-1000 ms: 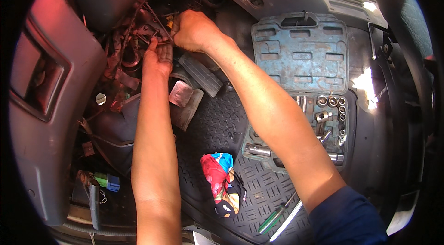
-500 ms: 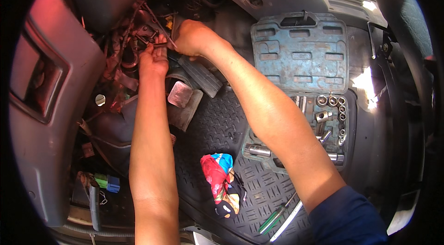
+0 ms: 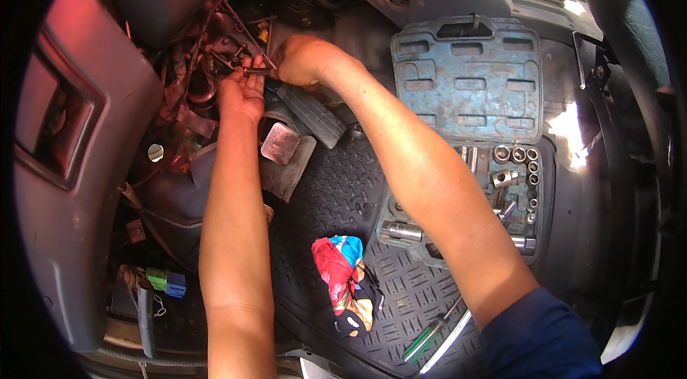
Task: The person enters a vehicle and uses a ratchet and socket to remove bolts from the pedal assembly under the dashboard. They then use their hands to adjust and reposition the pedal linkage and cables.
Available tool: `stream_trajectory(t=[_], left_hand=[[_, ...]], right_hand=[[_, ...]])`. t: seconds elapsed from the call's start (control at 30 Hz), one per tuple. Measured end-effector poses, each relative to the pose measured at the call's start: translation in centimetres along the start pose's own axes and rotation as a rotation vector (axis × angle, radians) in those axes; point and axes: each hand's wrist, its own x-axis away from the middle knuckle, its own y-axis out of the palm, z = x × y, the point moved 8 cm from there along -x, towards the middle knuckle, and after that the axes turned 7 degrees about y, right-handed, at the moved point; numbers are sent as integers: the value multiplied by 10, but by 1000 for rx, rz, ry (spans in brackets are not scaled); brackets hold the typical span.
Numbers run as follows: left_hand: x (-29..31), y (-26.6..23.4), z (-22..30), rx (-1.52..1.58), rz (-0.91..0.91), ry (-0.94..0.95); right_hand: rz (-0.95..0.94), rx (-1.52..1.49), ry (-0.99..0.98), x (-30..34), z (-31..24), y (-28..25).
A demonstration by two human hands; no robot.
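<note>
Under the dashboard at upper left, a short metal socket extension bar (image 3: 256,72) lies across the upturned fingers of my left hand (image 3: 242,95), which steadies it. Its left end points toward a dark bracket and linkage (image 3: 223,53). My right hand (image 3: 304,60) is closed around the bar's right end, back of the hand up; the part inside that fist is hidden. Loose wires (image 3: 243,25) hang just above both hands. Below them are a long black pedal (image 3: 311,115) and a square worn pedal (image 3: 280,144).
An opened blue-grey socket case (image 3: 466,85) lies on the right, with several sockets (image 3: 517,154) in its tray. A colourful cloth (image 3: 336,271), a green-handled screwdriver (image 3: 424,340) and a pale metal bar (image 3: 447,343) rest on the black floor mat (image 3: 329,193). A grey door panel (image 3: 107,164) borders the left.
My right hand has shifted slightly right, and more of the bar shows between the hands. My left hand's fingers look a little straighter under it.
</note>
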Motion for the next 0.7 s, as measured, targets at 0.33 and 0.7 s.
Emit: stream_trajectory(t=[0.33,0.7], left_hand=[[56,34,-20,-235,-123,29],[116,94,21,-445,-377,428]], right_hand=[[-186,-27,55,-25,39,15],[4,82,-132,-40,51,-1]])
